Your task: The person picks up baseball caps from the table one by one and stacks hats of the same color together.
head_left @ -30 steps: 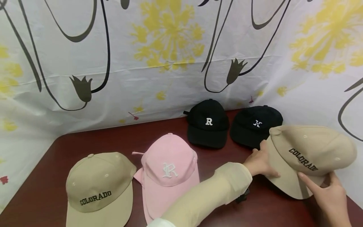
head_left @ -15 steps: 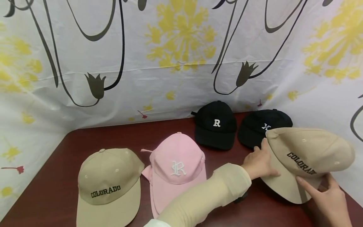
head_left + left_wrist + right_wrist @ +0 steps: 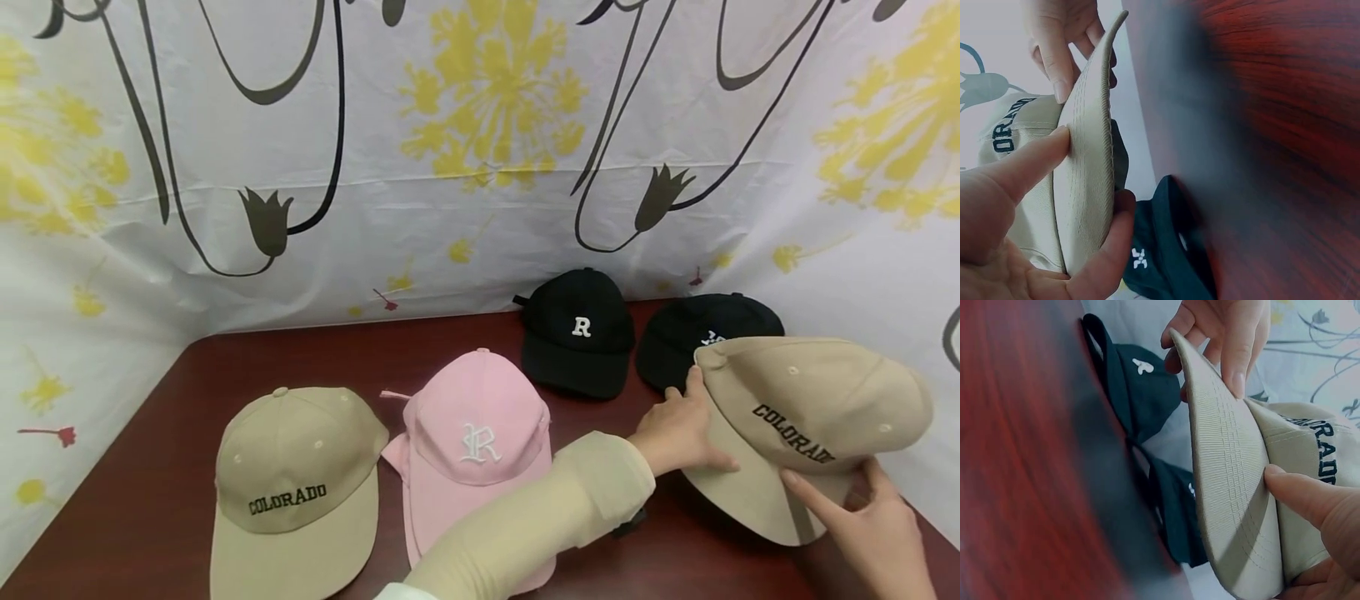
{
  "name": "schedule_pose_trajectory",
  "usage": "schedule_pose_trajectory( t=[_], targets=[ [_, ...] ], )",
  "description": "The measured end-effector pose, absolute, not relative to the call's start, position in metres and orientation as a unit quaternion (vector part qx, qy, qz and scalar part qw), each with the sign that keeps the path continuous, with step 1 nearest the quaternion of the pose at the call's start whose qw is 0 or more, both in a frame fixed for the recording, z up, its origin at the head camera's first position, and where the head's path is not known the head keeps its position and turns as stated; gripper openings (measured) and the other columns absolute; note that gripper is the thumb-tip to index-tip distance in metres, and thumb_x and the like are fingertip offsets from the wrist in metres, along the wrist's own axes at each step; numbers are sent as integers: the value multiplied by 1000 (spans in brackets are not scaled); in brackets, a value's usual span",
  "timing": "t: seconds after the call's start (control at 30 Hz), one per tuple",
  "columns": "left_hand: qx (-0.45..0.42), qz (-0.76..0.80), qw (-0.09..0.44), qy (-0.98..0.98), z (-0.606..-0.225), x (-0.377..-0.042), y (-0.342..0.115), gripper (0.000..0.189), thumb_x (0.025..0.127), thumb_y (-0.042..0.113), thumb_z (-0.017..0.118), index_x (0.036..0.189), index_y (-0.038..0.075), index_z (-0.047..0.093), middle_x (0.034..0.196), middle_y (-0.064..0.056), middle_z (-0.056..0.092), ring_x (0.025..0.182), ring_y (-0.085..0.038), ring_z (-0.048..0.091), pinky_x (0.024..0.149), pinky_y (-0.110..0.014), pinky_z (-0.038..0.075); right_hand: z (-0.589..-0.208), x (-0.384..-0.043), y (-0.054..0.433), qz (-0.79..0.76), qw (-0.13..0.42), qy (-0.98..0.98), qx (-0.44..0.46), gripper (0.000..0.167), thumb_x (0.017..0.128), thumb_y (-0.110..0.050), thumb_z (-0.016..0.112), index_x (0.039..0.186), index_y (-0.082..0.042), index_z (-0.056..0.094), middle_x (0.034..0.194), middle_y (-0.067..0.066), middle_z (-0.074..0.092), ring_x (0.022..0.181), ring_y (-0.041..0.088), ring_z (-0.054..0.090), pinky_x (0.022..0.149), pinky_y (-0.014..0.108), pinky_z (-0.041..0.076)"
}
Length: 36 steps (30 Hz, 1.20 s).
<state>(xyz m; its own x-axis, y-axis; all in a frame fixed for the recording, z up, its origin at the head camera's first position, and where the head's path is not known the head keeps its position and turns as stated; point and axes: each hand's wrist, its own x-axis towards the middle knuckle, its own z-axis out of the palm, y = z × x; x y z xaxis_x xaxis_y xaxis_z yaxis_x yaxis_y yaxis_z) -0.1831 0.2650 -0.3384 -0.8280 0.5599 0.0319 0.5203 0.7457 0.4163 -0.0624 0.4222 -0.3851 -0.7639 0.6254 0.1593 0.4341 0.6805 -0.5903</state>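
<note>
Both hands hold a beige COLORADO baseball cap [image 3: 832, 383] at the right, tilted, with its brim toward the person. My left hand [image 3: 677, 429] grips the left side of the brim. In the left wrist view its thumb [image 3: 1038, 159] lies on top of the brim and the fingers curl beneath. On the brim's other side, my right hand [image 3: 862, 512] pinches it, thumb [image 3: 1300, 490] on top where brim meets crown. Fingers under the brim are partly hidden. Behind the held cap is a black cap [image 3: 671, 337] with a white emblem, partly covered by it.
Another beige COLORADO cap [image 3: 300, 458] sits front left on the dark red table [image 3: 247, 358]. Beside it is a pink cap [image 3: 480, 417], partly behind the left sleeve [image 3: 536, 512]. A black R cap [image 3: 577, 342] stands at the back, near the patterned white curtain [image 3: 360, 125].
The head view has turned left, so the resting caps appear farther right. The held cap has shifted slightly left and nearer, covering more of the black cap's emblem. Both hands keep their grip.
</note>
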Motion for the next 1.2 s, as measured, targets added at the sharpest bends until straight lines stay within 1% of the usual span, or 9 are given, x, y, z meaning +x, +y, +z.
schedule_pose_trajectory(
  t=[0.13, 0.3, 0.53, 0.63, 0.73, 0.83, 0.97, 1.03, 1.2],
  targets=[
    [291, 206, 43, 933, -334, -184, 257, 115, 55, 57, 80, 144, 25, 14, 111, 3, 46, 72, -13, 55, 59, -21, 41, -378, -63, 413, 268, 188, -902, -282, 72, 83, -42, 63, 128, 3, 30, 60, 6, 39, 49, 16, 34, 46, 29, 26],
    [290, 214, 42, 932, -329, -184, 246, 115, 56, 57, 80, 145, 23, 14, 117, 2, 44, 76, -14, 56, 63, -21, 42, -370, -67, 406, 260, 181, -907, -276, 77, 84, -42, 63, 132, 6, 26, 64, 8, 43, 54, 18, 38, 49, 29, 29],
    [292, 216, 36, 931, -324, -185, 230, 114, 57, 57, 79, 145, 21, 15, 116, 2, 45, 75, -14, 56, 60, -21, 42, -367, -72, 398, 253, 182, -911, -268, 78, 83, -43, 64, 132, 5, 27, 64, 11, 45, 53, 18, 39, 47, 30, 30],
    [293, 206, 20, 933, -320, -186, 224, 115, 56, 59, 79, 145, 20, 16, 112, 2, 47, 75, -13, 56, 58, -21, 41, -365, -75, 394, 263, 182, -911, -262, 81, 83, -43, 65, 135, 5, 25, 81, 25, 53, 61, 29, 50, 48, 34, 37],
    [291, 202, 7, 935, -317, -188, 216, 116, 55, 60, 79, 144, 19, 17, 108, 1, 48, 75, -13, 56, 56, -22, 42, -361, -80, 387, 281, 175, -910, -249, 85, 83, -42, 64, 139, 6, 21, 108, 36, 46, 80, 47, 53, 54, 45, 43],
    [288, 205, 4, 935, -316, -189, 208, 116, 54, 59, 79, 143, 19, 18, 105, 0, 49, 76, -14, 57, 56, -22, 42, -359, -82, 381, 282, 170, -913, -240, 85, 84, -42, 63, 141, 3, 19, 109, 34, 45, 79, 44, 53, 55, 45, 42],
    [287, 205, 2, 936, -314, -192, 199, 116, 54, 59, 80, 143, 17, 18, 105, -1, 49, 77, -14, 57, 57, -21, 43, -356, -85, 374, 278, 176, -918, -223, 87, 83, -42, 64, 144, -1, 17, 110, 31, 48, 71, 31, 51, 52, 38, 38],
    [287, 205, 1, 936, -312, -193, 195, 117, 55, 59, 79, 144, 16, 18, 107, -1, 49, 78, -14, 57, 58, -21, 43, -353, -86, 370, 287, 176, -917, -212, 89, 83, -41, 64, 145, -2, 13, 119, 35, 44, 82, 41, 53, 58, 46, 41],
    [282, 215, 0, 935, -307, -194, 182, 118, 56, 59, 79, 145, 15, 17, 111, -2, 49, 78, -14, 58, 59, -21, 44, -349, -90, 363, 290, 190, -920, -184, 87, 83, -38, 66, 145, -4, 16, 121, 36, 43, 91, 46, 48, 66, 54, 36]
  ],
)
